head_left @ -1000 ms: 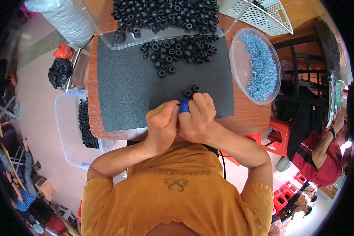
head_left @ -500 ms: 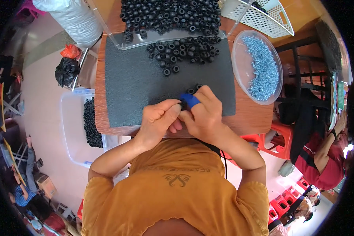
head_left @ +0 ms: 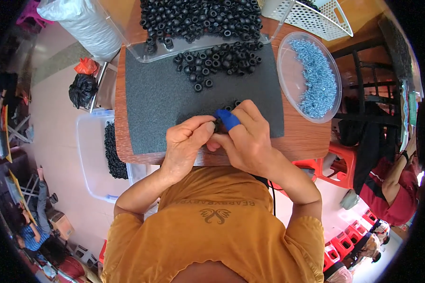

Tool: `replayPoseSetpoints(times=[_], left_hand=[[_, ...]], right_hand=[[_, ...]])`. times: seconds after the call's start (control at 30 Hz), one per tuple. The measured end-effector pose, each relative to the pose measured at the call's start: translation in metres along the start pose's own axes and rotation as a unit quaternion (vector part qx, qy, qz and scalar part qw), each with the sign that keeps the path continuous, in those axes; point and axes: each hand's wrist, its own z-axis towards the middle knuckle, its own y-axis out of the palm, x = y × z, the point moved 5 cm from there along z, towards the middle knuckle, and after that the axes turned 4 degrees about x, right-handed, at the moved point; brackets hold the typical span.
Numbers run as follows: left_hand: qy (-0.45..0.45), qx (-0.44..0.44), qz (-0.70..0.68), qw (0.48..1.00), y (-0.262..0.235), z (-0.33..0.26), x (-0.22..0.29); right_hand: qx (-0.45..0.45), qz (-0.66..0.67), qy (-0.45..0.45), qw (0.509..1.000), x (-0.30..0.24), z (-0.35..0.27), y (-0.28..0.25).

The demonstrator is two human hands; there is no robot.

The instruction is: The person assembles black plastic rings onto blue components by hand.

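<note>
My left hand (head_left: 186, 141) pinches a small black piece (head_left: 217, 124) between thumb and index finger, just above the near part of the dark mat (head_left: 151, 99). My right hand (head_left: 248, 134) meets it from the other side, its index finger in a blue sleeve (head_left: 229, 119) right by the piece; my fingers hide much of the piece, and whether the right thumb and finger press on it I cannot tell. Just beyond my right knuckles at least 1 more piece (head_left: 237, 102) sits on the mat, partly covered by my hand. Farther off, a loose heap (head_left: 217, 60) of the same black pieces lies on the mat, with 2 at its near edge. Behind it, a clear tray (head_left: 186, 46) holds many more. To the right, on the brown table (head_left: 307, 137), a round clear tub (head_left: 289, 85) holds light blue bits (head_left: 318, 78), gathered toward its right side; a white basket (head_left: 307, 18) with holes stands beyond it. Down on the floor at my left, a clear box (head_left: 92, 158) has small black things (head_left: 115, 151) along the side nearest the table.
</note>
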Motion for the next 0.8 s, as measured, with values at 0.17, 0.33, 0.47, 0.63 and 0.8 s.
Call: replayPoseSetpoints(times=[0.17,0.33,0.47,0.63,0.8], left_hand=[[0.023,-0.011,0.014,1.0,0.008,-0.005,0.007],[0.08,-0.012,0.079,0.994,0.014,-0.005,0.01],[0.074,0.0,0.072,0.995,0.015,-0.005,0.012],[0.043,0.001,0.059,0.997,0.015,-0.003,0.008],[-0.002,-0.016,-0.049,0.999,0.009,0.001,-0.003]], right_hand=[[0.038,0.046,0.014,0.998,0.005,-0.003,-0.009],[0.064,0.057,0.057,0.995,0.008,-0.003,-0.015],[0.069,0.082,0.128,0.986,0.01,0.001,-0.019],[0.057,0.182,0.244,0.951,0.02,-0.011,-0.015],[0.085,0.43,0.429,0.79,0.028,-0.023,-0.003]])
